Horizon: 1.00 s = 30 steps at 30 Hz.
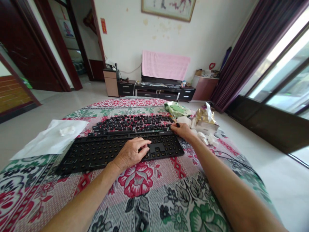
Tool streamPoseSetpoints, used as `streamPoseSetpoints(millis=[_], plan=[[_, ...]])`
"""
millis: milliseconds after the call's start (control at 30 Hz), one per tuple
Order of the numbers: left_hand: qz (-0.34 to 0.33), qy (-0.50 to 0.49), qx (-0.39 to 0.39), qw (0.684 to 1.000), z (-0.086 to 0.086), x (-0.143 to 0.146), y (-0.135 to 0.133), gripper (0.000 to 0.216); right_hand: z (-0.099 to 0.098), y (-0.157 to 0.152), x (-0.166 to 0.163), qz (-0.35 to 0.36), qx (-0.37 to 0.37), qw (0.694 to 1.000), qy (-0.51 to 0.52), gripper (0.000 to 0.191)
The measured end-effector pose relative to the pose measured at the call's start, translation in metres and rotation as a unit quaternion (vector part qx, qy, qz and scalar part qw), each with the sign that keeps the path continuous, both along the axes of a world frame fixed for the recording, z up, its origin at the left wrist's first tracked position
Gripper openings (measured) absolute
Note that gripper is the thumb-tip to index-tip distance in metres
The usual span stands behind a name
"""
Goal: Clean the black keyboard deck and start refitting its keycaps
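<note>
A black keyboard frame (101, 151) with its keycaps removed lies on the floral cloth in front of me. Behind it sits a heap of loose black keycaps (132, 124). My left hand (132, 153) rests on the frame's lower right part, fingers curled down against it. My right hand (182, 130) reaches to the frame's far right corner and pinches a small black keycap (178, 124) between its fingertips.
A white sheet (51, 138) with a crumpled tissue lies at the left. A green bag (177, 109), a gold packet (205, 117) and white wads sit at the right. A black cable (229, 158) trails off the table's right edge (253, 180).
</note>
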<state>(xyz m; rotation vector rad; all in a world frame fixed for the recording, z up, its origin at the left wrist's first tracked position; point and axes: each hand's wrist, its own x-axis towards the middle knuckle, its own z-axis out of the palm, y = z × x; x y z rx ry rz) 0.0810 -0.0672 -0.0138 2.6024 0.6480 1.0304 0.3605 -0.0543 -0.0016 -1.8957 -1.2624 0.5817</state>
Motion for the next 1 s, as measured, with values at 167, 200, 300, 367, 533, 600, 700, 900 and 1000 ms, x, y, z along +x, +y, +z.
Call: streamPoseSetpoints(millis=[167, 200, 300, 367, 533, 600, 700, 900, 1000], plan=[[-0.004, 0.004, -0.001, 1.0, -0.003, 0.0, 0.003, 0.022, -0.007, 0.013, 0.006, 0.014, -0.024, 0.998, -0.065, 0.025], [-0.006, 0.005, -0.002, 1.0, -0.004, 0.0, 0.003, 0.022, -0.008, 0.014, 0.007, 0.015, -0.027, 0.997, -0.064, 0.026], [-0.006, 0.008, -0.005, 1.0, -0.004, 0.0, 0.003, 0.022, -0.011, 0.017, 0.009, 0.02, -0.024, 0.998, -0.063, 0.028], [-0.005, 0.013, -0.005, 1.0, -0.004, 0.0, 0.002, 0.022, -0.011, 0.017, 0.009, 0.023, -0.019, 0.997, -0.074, 0.03], [-0.007, 0.019, -0.006, 1.0, -0.002, 0.0, 0.001, 0.022, -0.009, 0.016, 0.004, 0.005, -0.016, 0.99, -0.139, 0.03], [-0.008, 0.019, -0.005, 1.0, -0.002, 0.0, 0.002, 0.022, -0.008, 0.015, 0.003, 0.002, -0.015, 0.988, -0.155, 0.03], [-0.006, 0.024, -0.003, 1.0, -0.003, 0.0, 0.002, 0.022, -0.008, 0.015, 0.004, 0.0, -0.021, 0.985, -0.17, 0.028], [-0.006, 0.025, -0.004, 1.0, -0.004, 0.0, 0.003, 0.021, -0.004, 0.016, 0.002, -0.017, -0.05, 0.975, -0.218, 0.027], [-0.006, 0.025, -0.004, 1.0, -0.004, 0.0, 0.003, 0.021, -0.002, 0.016, 0.001, -0.022, -0.06, 0.97, -0.234, 0.027]])
